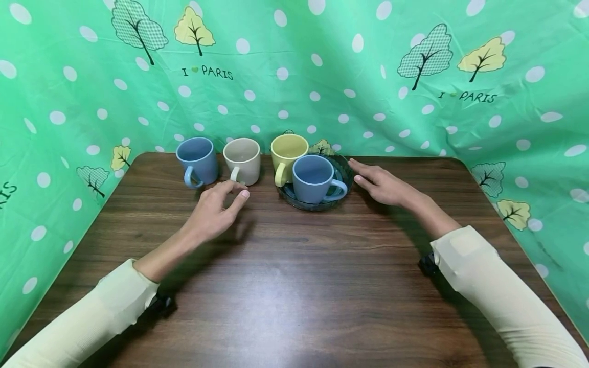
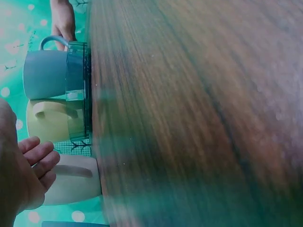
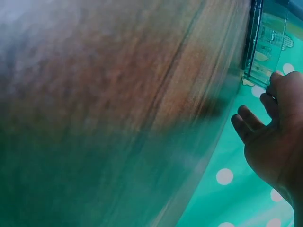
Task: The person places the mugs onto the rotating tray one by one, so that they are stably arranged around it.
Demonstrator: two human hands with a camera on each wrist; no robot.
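A blue mug point(image 1: 313, 179) and a yellow mug point(image 1: 286, 148) stand upright in a clear glass dish point(image 1: 342, 191). My right hand point(image 1: 386, 186) is at the dish's right side, fingers extended toward its rim; whether they touch it I cannot tell. In the right wrist view the hand point(image 3: 277, 137) is beside the dish wall point(image 3: 267, 47). My left hand point(image 1: 213, 209), fingers loosely bent and holding nothing, is just in front of the white mug point(image 1: 244, 158). The left wrist view has that hand point(image 2: 23, 175) partly covering the white mug point(image 2: 75, 179); contact is unclear.
Another blue mug point(image 1: 202, 158) stands upright at the left of the row, its handle toward the front. The brown wooden table point(image 1: 294, 286) extends in front of the mugs. A green dotted cloth point(image 1: 322, 76) hangs behind and around the table.
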